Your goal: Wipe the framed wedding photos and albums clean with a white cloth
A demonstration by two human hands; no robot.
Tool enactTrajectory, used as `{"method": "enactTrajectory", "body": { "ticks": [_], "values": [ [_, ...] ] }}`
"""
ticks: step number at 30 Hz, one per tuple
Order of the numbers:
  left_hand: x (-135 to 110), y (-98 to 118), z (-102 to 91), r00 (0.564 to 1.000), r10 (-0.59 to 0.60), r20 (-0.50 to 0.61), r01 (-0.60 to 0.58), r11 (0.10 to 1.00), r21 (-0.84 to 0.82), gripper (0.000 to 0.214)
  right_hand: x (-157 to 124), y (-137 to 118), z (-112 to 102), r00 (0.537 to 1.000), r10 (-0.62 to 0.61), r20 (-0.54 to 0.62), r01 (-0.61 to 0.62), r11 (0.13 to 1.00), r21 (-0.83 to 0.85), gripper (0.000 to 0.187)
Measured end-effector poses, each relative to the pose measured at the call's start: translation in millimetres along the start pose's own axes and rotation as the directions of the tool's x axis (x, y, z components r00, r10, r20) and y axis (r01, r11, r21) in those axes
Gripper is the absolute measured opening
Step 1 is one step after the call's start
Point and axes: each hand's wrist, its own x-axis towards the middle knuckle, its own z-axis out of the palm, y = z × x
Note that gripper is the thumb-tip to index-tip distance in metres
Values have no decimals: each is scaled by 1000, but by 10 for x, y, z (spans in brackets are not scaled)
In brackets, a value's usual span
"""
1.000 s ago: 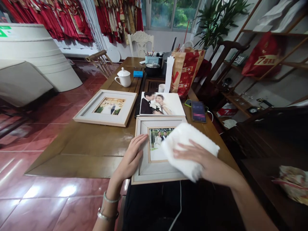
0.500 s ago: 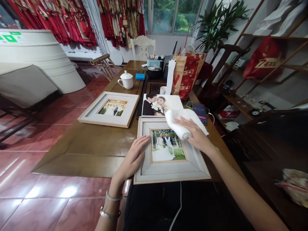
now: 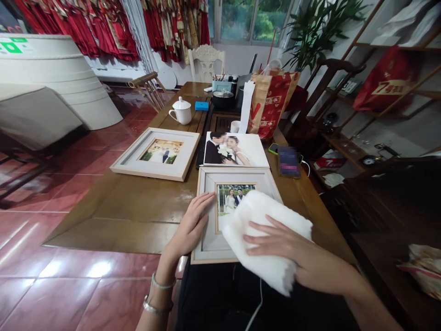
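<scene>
A light wooden picture frame (image 3: 206, 248) with a wedding photo (image 3: 225, 200) lies at the near table edge. My left hand (image 3: 193, 220) rests flat across its left border, fingers stretched out. Under my right hand (image 3: 279, 241) is a folded white cloth (image 3: 257, 207), which it presses over the frame's lower right part with fingers spread. The cloth hides much of the photo and that corner, and hangs past the near edge. Right behind the frame lies a large print of a couple (image 3: 253, 149).
A second framed photo (image 3: 120, 162) lies on the wooden table (image 3: 131, 207) at left. Farther back stand a lidded white mug (image 3: 181, 112), a blue box (image 3: 201, 106) and a paper bag (image 3: 274, 99). Phones (image 3: 288, 161) with a white cable lie at right.
My right hand and the white cloth have moved from the frame's upper right corner toward me, down over the photo and the lower right border. My left hand has stayed in place.
</scene>
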Motion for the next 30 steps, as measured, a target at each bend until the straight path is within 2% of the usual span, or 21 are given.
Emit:
{"method": "enactTrajectory", "body": {
  "ticks": [3,5,8,10,13,16,18,20,22,24,27,30],
  "values": [
    [5,-1,-5,1000,2,4,-2,1000,-3,46,-191,-35,-70,998,42,45,-45,997,70,73],
    [5,1,-12,1000,5,5,-5,1000,-8,45,-150,80,-130,994,100,48,-102,994,40,73],
    [3,8,-20,1000,16,3,-16,1000,-16,42,93,346,-158,976,173,-135,-190,974,-126,78],
    [1,13,-21,1000,23,-2,-23,1000,-19,41,298,473,-127,934,200,-297,-273,934,-229,83],
    [-2,20,-14,1000,19,-12,-19,1000,-17,41,557,449,-25,893,219,-393,-350,888,-299,88],
    [-7,16,-2,1000,-11,-18,11,1000,-8,42,706,202,110,929,211,-303,-302,907,-294,91],
    [-13,5,5,1000,-27,-16,27,1000,-8,44,748,3,195,968,161,-192,-206,948,-243,91],
    [-19,-6,8,999,-39,-20,38,999,-22,47,749,-164,254,995,59,-78,-72,983,-172,91],
    [-22,-8,8,998,-52,-31,50,998,-41,50,701,-276,265,999,-47,16,49,994,-101,89],
    [-17,1,4,998,-52,-31,51,998,-35,48,592,-332,223,990,-102,95,105,994,-31,87],
    [-5,24,-6,1000,-18,-6,18,1000,-3,42,340,-307,87,990,-51,133,45,998,47,87],
    [4,31,-17,1000,9,5,-8,1000,-22,41,109,-139,-51,994,94,62,-93,996,-7,85]
  ]
}}
